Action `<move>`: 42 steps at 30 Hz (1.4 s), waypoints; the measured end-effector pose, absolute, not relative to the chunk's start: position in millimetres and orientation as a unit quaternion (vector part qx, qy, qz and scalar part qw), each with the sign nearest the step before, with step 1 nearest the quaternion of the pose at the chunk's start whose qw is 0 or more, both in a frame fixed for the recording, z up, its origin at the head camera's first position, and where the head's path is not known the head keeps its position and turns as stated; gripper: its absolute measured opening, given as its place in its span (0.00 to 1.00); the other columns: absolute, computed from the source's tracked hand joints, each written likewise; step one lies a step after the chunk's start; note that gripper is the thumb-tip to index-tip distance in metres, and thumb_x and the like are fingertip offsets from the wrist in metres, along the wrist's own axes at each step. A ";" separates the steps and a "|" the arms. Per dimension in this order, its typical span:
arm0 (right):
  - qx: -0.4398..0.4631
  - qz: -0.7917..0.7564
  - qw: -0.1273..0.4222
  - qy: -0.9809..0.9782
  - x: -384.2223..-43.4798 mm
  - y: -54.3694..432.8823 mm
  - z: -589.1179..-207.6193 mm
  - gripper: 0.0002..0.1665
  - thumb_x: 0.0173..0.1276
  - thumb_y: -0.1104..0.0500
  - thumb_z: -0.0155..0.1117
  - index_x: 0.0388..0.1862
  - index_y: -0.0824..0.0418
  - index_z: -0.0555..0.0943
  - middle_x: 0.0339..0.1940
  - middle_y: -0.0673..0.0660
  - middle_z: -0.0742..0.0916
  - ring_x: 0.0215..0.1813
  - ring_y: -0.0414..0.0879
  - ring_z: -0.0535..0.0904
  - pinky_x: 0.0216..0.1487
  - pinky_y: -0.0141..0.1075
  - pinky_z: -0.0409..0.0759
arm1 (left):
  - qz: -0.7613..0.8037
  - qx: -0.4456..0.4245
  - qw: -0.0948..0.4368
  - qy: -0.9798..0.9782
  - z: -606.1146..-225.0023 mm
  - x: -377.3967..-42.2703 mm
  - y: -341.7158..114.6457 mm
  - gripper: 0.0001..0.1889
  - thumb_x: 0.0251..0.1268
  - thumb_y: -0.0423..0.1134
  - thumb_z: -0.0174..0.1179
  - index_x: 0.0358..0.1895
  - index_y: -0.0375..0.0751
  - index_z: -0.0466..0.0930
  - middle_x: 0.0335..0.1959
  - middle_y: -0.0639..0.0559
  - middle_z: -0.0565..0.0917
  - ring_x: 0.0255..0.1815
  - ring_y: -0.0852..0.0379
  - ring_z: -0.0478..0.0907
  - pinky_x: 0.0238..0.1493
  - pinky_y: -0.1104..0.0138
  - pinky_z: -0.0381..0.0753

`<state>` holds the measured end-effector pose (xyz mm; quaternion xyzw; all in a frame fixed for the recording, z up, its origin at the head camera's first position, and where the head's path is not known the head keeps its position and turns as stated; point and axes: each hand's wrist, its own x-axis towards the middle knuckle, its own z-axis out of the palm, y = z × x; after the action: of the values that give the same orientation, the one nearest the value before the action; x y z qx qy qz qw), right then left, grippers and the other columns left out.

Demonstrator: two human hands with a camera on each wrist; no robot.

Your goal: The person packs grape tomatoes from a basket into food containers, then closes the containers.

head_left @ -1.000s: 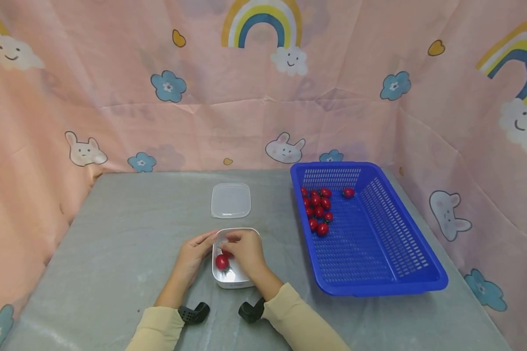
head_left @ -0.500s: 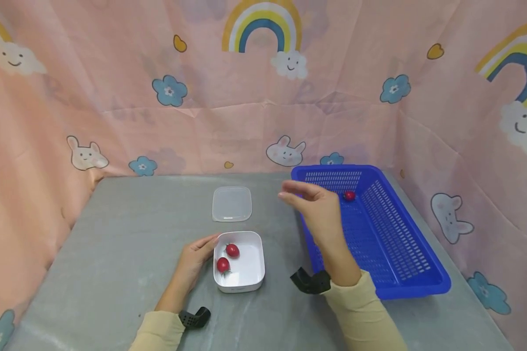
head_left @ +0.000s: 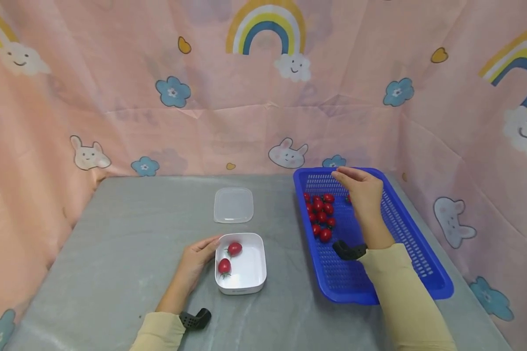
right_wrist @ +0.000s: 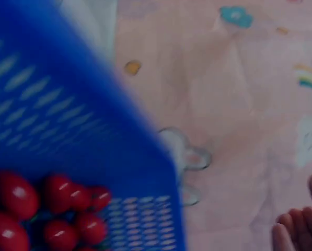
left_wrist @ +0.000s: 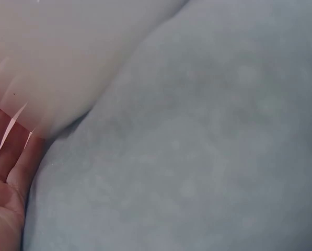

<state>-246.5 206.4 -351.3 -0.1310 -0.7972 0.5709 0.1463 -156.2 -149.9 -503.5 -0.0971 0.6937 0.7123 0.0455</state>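
Note:
A white square container (head_left: 251, 268) stands on the table with two cherry tomatoes (head_left: 234, 249) inside, along its left. My left hand (head_left: 195, 256) touches the container's left side near the far corner. The left wrist view shows its straight fingers (left_wrist: 22, 162) against the pale wall. Over the far part of the blue basket (head_left: 340, 290) hovers my right hand (head_left: 363, 195), fingers loosely bent and nothing visible in them. Several cherry tomatoes (head_left: 318, 206) cluster along the basket's left side. A lone tomato (head_left: 348, 199) farther right is partly hidden by the right hand.
A translucent square lid (head_left: 233, 205) lies flat on the grey table (head_left: 149, 243) behind the container. Pink printed cloth (head_left: 246, 122) hangs around the back and sides. The basket's raised rim (head_left: 309, 258) stands between the container and the tomatoes inside it.
My right hand has left the container and travelled right to above the basket, leaving both tomatoes in the container. The left hand has stayed at the container's side.

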 end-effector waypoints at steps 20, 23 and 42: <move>-0.246 0.534 0.100 -0.803 -299.2 280.6 -428.6 0.32 0.69 0.47 0.66 0.67 0.62 0.76 0.69 0.60 0.78 0.75 0.53 0.68 0.79 0.46 0.59 | 0.724 -0.103 0.035 0.681 -506.4 -156.8 -151.6 0.20 0.68 0.38 0.62 0.58 0.28 0.80 0.53 0.50 0.87 0.48 0.72 0.81 0.51 0.76 0.80; -0.243 0.534 0.098 -0.804 -301.6 285.2 -435.3 0.32 0.69 0.48 0.67 0.66 0.64 0.76 0.69 0.62 0.78 0.75 0.54 0.67 0.78 0.45 0.61 | 0.722 -0.102 0.034 0.683 -506.3 -157.2 -152.0 0.21 0.68 0.39 0.62 0.58 0.28 0.80 0.52 0.50 0.87 0.48 0.71 0.82 0.50 0.75 0.80; -0.201 0.459 0.038 -0.864 -314.5 296.5 -463.7 0.32 0.68 0.50 0.68 0.63 0.69 0.77 0.66 0.67 0.78 0.75 0.62 0.66 0.77 0.51 0.60 | 0.719 -0.097 0.044 0.687 -505.1 -157.5 -150.6 0.20 0.69 0.39 0.61 0.59 0.31 0.80 0.59 0.43 0.84 0.51 0.71 0.81 0.54 0.74 0.80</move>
<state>-314.5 296.5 -463.7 -0.2007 -0.8645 0.4593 0.0382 -157.5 -150.6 -505.1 -0.0972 0.6866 0.7191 0.0445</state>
